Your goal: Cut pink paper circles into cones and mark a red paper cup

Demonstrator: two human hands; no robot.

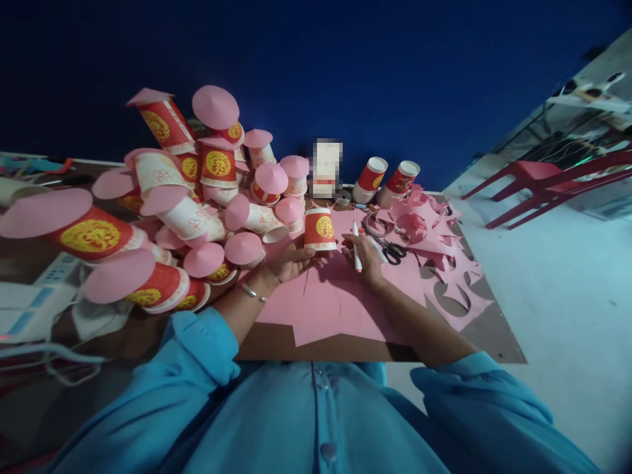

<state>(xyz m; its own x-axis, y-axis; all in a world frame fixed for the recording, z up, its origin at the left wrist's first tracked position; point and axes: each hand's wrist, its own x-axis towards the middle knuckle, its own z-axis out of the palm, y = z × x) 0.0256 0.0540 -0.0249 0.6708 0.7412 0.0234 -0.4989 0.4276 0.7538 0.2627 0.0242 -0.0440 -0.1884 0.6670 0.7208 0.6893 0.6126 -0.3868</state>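
Note:
My left hand [291,260] rests on a sheet of pink paper [326,303], fingertips touching the base of a red and white paper cup [319,229] that stands upside down on the sheet. My right hand [364,257] holds a white marker pen [356,247] with a red tip, pointed down onto the paper beside the cup. Black-handled scissors [392,250] lie just right of my right hand. Faint drawn curves show on the pink sheet near me.
A heap of several paper cups capped with pink paper cones [197,197] fills the table's left. Two plain cups [388,179] lie at the back. Pink paper offcuts [439,257] with round holes cover the right side. Red chairs [548,181] stand on the floor at right.

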